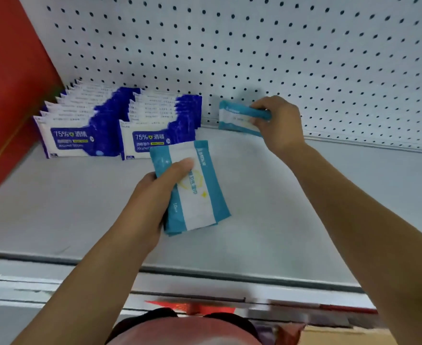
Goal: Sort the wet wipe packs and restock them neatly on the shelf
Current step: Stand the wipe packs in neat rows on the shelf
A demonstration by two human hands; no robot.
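The grip of the right hand [277, 123], seen from the head camera, pinches one teal wipe pack [237, 118] upright at the shelf's [55, 207] back, by the pegboard [254, 46]. The left hand [152, 195] grips a stack of teal packs [200, 192] over mid-shelf. Blue alcohol wipe packs [80, 138] stand in two rows at rear left.

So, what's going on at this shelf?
A person is restocking a grey metal shelf. Their right hand holds one teal-and-white wet wipe pack upright near the white pegboard. Their left hand grips a stack of matching teal packs above the shelf. Two rows of dark blue-and-white alcohol wipe packs stand at the left.
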